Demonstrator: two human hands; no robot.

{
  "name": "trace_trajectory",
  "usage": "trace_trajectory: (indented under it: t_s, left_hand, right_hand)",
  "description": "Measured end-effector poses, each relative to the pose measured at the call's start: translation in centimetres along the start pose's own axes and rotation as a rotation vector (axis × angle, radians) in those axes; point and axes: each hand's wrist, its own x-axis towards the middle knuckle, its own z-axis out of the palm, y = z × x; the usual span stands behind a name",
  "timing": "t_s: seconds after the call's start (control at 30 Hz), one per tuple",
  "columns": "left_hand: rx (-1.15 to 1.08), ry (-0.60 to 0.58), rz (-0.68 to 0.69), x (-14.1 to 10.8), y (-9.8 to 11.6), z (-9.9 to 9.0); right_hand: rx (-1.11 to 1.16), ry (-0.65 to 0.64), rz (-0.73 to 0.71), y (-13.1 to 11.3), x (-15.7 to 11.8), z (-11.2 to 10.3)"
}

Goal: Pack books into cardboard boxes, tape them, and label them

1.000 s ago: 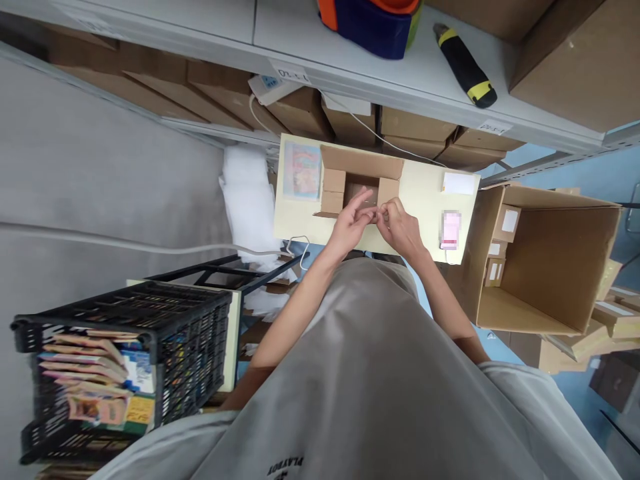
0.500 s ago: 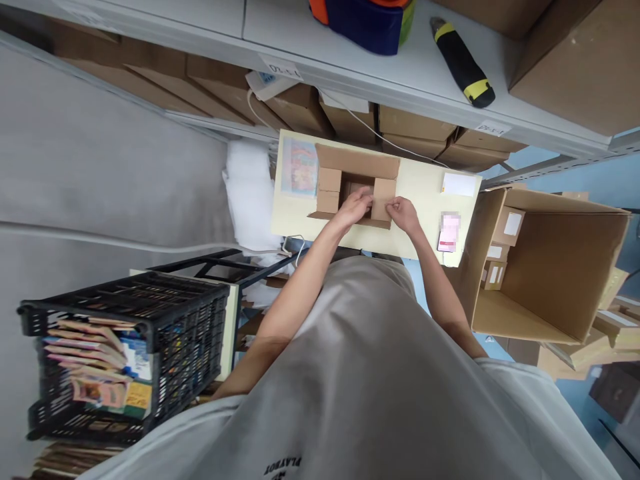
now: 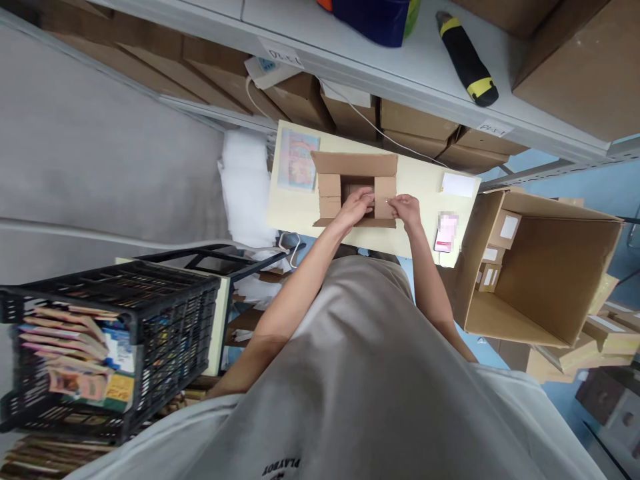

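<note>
A small brown cardboard box (image 3: 355,165) stands on the cream table (image 3: 425,180) with its flaps spread out. My left hand (image 3: 357,205) reaches over its near edge, fingers inside the opening by the right-hand flap; the fingertips are partly hidden. At the outer edge of that same flap, my right hand (image 3: 406,208) pinches the cardboard between thumb and fingers. A pink and blue printed packet (image 3: 299,160) lies to the left of the box. To the right are a phone (image 3: 447,233) and a white card (image 3: 457,185).
Above the table runs a grey shelf (image 3: 340,73) with a black and yellow knife (image 3: 467,63). A large open carton (image 3: 555,267) stands at right, a black crate (image 3: 170,320) at lower left. White wrap (image 3: 247,187) hangs beside the table.
The view has shifted slightly. The box's flaps sit a little differently, and more of the printed packet shows. Both hands remain at the right-hand flap.
</note>
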Motion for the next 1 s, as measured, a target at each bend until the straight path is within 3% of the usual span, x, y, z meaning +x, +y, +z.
trace_trajectory:
  t_s: [0.13, 0.3, 0.43, 0.53, 0.7, 0.8, 1.0]
  left_hand:
    - [-0.029, 0.001, 0.058, -0.4, -0.3, -0.2]
    - [0.072, 0.042, 0.164, -1.5, -0.6, -2.0]
    - [0.361, 0.289, 0.378, -3.2, -0.7, -5.4]
    - [0.554, 0.418, 0.416, -3.4, -0.8, -7.6]
    - [0.572, 0.301, 0.294, -1.9, -1.5, -9.6]
    - [0.483, 0.211, 0.289, -1.5, -1.8, -11.5]
    - [0.294, 0.128, 0.281, -1.9, -1.2, -17.2]
  right_hand:
    - [0.124, -0.131, 0.027, -0.2, 0.8, -1.2]
    - [0.093, -0.134, -0.024, 0.4, 0.5, -1.6]
    - [0.000, -0.068, -0.104, 1.0, -0.2, -1.4]
    - [-0.165, 0.037, -0.165, 1.1, -1.2, -1.3]
    - [-0.505, 0.223, -0.210, 1.1, -3.8, 0.0]
    - [-0.621, 0.313, -0.224, 1.7, -5.4, 2.5]
    - [-0.683, 0.496, -0.296, 2.5, -7.8, 8.3]
